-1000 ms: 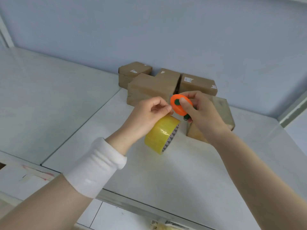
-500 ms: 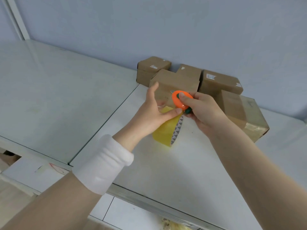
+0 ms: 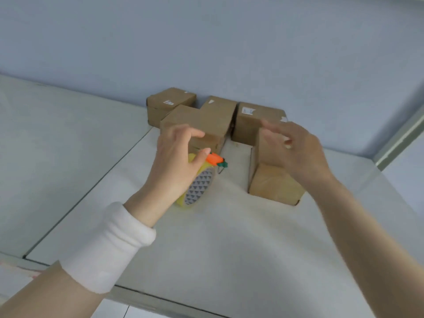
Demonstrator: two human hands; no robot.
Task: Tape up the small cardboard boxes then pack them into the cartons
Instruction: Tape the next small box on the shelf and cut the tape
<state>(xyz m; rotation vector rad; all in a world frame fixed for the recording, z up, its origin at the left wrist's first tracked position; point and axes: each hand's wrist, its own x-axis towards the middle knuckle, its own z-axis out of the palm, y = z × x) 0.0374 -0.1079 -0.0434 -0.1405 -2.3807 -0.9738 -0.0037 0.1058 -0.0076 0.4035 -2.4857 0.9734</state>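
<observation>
Several small brown cardboard boxes cluster by the back wall, among them a left one (image 3: 171,103), a middle one (image 3: 202,122) and a right one (image 3: 254,121). A nearer box (image 3: 274,185) stands to the right. A yellow tape roll (image 3: 198,188) stands on edge on the white table (image 3: 229,249). My left hand (image 3: 176,166) grips the roll from above, its thumb touching an orange cutter (image 3: 214,159) lying on top of the roll. My right hand (image 3: 298,152), blurred, hovers with straight fingers over the nearer box and holds nothing.
A blue-grey wall (image 3: 229,53) runs right behind the boxes. A seam (image 3: 91,191) separates this table from another white surface on the left. The table's front edge (image 3: 160,301) lies near my forearms. A grey frame post (image 3: 399,138) rises at the right.
My right hand has let go of the orange cutter and moved right over the nearer box. The cutter now lies on the roll under my left thumb. The roll stands on the table.
</observation>
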